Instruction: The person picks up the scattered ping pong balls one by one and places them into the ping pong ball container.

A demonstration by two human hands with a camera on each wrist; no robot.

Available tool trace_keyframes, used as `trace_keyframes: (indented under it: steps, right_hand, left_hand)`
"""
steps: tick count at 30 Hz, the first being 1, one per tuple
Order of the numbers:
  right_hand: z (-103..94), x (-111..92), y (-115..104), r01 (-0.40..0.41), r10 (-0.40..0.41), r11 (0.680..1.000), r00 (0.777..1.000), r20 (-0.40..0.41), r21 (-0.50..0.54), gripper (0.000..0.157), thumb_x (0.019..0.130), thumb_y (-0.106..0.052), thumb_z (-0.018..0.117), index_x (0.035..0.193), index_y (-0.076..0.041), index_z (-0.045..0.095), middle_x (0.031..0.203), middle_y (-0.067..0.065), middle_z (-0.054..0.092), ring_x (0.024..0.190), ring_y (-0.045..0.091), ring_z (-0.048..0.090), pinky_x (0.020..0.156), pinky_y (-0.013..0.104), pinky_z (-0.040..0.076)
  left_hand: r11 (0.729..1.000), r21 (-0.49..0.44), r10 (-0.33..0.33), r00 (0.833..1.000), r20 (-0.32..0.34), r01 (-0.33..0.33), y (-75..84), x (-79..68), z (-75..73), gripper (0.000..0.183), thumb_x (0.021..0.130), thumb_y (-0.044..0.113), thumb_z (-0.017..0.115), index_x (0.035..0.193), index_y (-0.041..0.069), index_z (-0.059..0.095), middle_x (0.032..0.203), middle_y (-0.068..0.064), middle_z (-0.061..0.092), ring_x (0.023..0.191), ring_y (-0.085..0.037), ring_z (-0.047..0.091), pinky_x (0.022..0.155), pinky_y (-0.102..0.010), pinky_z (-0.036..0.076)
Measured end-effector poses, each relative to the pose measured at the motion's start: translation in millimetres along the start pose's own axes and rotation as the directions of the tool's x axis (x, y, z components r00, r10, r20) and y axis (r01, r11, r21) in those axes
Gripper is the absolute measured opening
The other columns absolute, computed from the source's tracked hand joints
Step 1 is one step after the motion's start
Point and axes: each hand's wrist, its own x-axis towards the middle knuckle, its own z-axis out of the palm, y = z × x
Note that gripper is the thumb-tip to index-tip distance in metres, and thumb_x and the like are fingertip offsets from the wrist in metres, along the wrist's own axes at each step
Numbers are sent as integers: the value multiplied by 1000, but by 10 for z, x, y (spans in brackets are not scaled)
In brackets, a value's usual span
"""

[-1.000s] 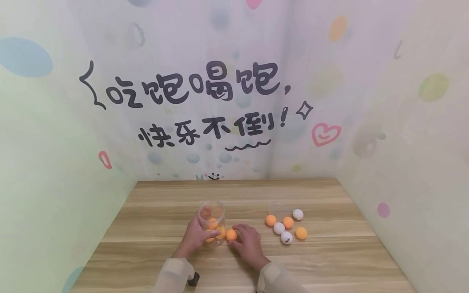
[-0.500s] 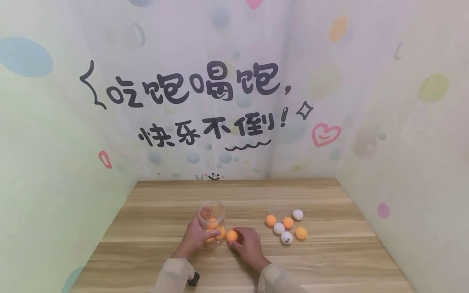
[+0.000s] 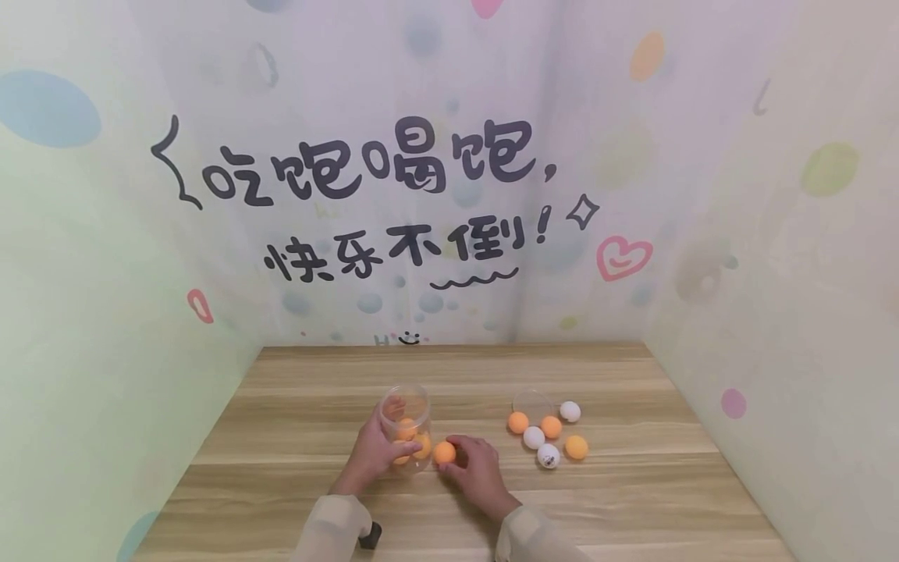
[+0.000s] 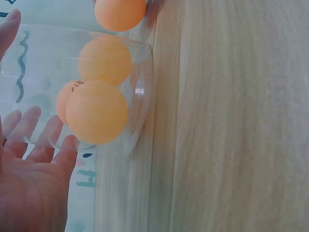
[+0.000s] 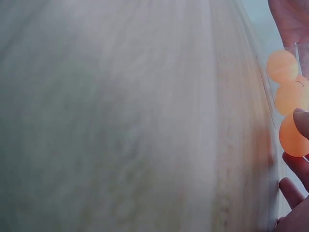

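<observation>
Over the bench (image 3: 316, 375), my left hand (image 3: 375, 451) and right hand (image 3: 480, 470); the former curls round a clear jar (image 4: 53, 60), nearer the left edge than the right, the latter pinches an orange ball (image 3: 444, 453) beside it; three balls (image 4: 97, 112) lie inside, six loose balls (image 3: 551, 427) toward the right edge.

A wood-grain tabletop (image 3: 323, 390) spans the bottom of the frame below a pale back wall (image 3: 337, 86) bearing dark Chinese lettering (image 3: 414, 245) at centre, between a greenish left wall (image 3: 98, 328) and a dotted right wall (image 3: 794, 304), in soft light.
</observation>
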Motion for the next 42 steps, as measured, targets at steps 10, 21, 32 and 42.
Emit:
trace_keyframes:
  steps: [10,21,32,42]
  right_hand:
    - [-8,11,-10,-5,6,1000,1000,-8,28,44,80,-25,80,118,-8,66,110,4,70,104,26,57,96,54,34]
    - [-23,20,-45,-53,54,998,998,-23,45,45,78,-24,82,117,-9,67,112,5,68,100,24,56,90,50,38]
    - [13,23,-43,-24,27,998,998,-49,59,43,78,-22,81,117,-8,68,113,2,68,98,21,54,86,44,44]
    - [16,18,-52,35,-31,999,994,-103,40,43,78,-19,81,117,-8,67,106,-1,66,95,19,53,81,37,45]
  left_hand:
    - [1000,-9,5,1000,5,-5,-7,1,-3,87,68,16,90,140,13,41,142,-13,49,131,-35,44,105,-53,36]
    - [1000,13,5,1000,3,-6,2,-6,-3,86,69,16,90,140,15,41,142,-12,49,131,-35,45,104,-53,38]
    - [1000,-13,18,1000,9,-18,0,3,1,88,67,14,90,140,12,40,142,-12,49,131,-35,44,105,-52,38]
    - [999,-28,28,1000,12,-28,4,2,-3,87,68,11,89,140,11,40,142,-14,49,131,-36,44,105,-52,37]
